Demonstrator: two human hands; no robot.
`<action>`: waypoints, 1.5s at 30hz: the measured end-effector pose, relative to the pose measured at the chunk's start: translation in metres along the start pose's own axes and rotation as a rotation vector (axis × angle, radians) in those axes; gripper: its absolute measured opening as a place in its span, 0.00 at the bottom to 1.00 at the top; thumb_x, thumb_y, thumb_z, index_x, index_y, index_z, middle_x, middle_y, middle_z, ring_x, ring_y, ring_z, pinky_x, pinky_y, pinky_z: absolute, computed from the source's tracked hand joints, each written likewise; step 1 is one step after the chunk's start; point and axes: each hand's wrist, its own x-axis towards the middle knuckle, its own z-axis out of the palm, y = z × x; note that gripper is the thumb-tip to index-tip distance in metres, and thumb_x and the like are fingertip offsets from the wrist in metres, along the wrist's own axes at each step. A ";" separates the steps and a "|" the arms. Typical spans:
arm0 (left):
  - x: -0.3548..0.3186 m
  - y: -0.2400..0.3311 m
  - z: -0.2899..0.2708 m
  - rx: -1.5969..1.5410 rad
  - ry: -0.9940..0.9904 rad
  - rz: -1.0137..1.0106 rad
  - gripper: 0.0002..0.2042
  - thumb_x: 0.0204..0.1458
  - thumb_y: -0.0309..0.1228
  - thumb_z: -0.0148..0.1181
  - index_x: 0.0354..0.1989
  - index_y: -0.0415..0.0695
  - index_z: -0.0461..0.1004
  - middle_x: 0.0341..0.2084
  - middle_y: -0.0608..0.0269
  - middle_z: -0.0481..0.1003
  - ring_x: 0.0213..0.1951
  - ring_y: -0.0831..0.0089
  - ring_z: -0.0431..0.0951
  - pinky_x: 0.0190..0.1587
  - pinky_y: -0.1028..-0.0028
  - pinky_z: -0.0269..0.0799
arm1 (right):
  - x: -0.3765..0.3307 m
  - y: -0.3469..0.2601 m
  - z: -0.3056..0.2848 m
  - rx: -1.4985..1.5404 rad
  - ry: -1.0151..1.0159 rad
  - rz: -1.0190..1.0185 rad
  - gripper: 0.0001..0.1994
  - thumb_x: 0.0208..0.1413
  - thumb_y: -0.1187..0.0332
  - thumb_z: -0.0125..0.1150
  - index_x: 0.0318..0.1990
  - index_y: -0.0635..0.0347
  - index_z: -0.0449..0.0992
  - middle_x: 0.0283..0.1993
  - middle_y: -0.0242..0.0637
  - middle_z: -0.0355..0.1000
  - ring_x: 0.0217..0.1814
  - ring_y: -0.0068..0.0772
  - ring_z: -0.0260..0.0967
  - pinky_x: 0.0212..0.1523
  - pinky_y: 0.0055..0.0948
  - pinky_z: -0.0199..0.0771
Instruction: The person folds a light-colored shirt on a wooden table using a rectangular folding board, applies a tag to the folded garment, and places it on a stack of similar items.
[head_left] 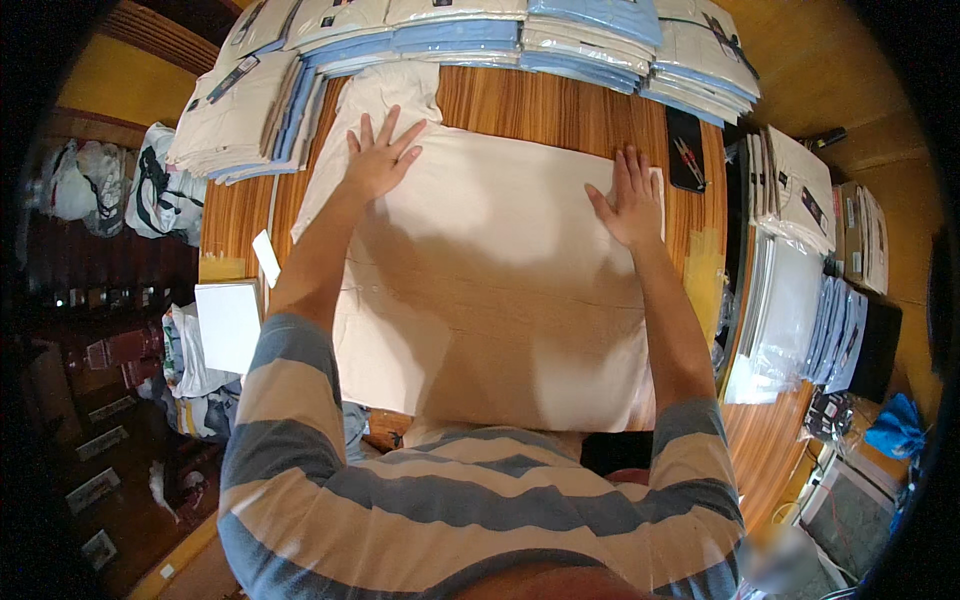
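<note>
A cream shirt [500,300] lies spread flat across the wooden table, one sleeve [395,90] pointing to the far left. My left hand [380,165] presses on it just below that sleeve, fingers spread. Over at the far right corner of the fabric, my right hand [628,205] rests flat with its thumb apart from the fingers. Neither hand grips anything. Small creases run across the middle of the shirt, and my arms and body cast a shadow on it.
Stacks of folded cream and blue garments [590,40] line the table's far edge. Red-handled thread snips [688,160] lie on a black flat object [684,125] at right. White sheets [228,325] sit at left. Bagged garments [800,190] stand beyond the right side.
</note>
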 end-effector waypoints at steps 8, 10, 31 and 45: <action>-0.049 -0.004 0.012 -0.067 0.265 -0.019 0.28 0.73 0.52 0.39 0.80 0.70 0.55 0.83 0.57 0.43 0.80 0.38 0.41 0.77 0.33 0.38 | 0.013 -0.035 0.022 0.149 0.033 0.027 0.44 0.69 0.36 0.44 0.78 0.65 0.56 0.83 0.58 0.47 0.86 0.67 0.36 0.82 0.62 0.34; -0.121 0.019 -0.010 -0.206 0.225 -0.020 0.28 0.71 0.49 0.43 0.80 0.67 0.56 0.82 0.54 0.46 0.80 0.41 0.45 0.77 0.37 0.40 | 0.013 -0.022 0.015 0.031 0.050 0.002 0.42 0.69 0.38 0.45 0.77 0.66 0.58 0.83 0.59 0.48 0.86 0.69 0.37 0.81 0.64 0.34; -0.417 -0.077 0.037 -0.279 0.072 -0.155 0.41 0.66 0.56 0.51 0.81 0.46 0.50 0.80 0.40 0.45 0.81 0.42 0.43 0.78 0.43 0.38 | -0.239 -0.057 -0.038 -0.059 -0.027 0.386 0.40 0.73 0.42 0.45 0.81 0.58 0.49 0.86 0.51 0.40 0.88 0.57 0.32 0.82 0.61 0.29; -0.338 -0.050 -0.034 -1.136 0.023 -0.493 0.18 0.59 0.34 0.68 0.55 0.40 0.78 0.48 0.46 0.81 0.49 0.54 0.82 0.52 0.59 0.77 | -0.123 -0.348 -0.033 0.365 -0.153 -0.295 0.08 0.63 0.62 0.64 0.43 0.54 0.82 0.44 0.41 0.80 0.47 0.52 0.78 0.48 0.47 0.82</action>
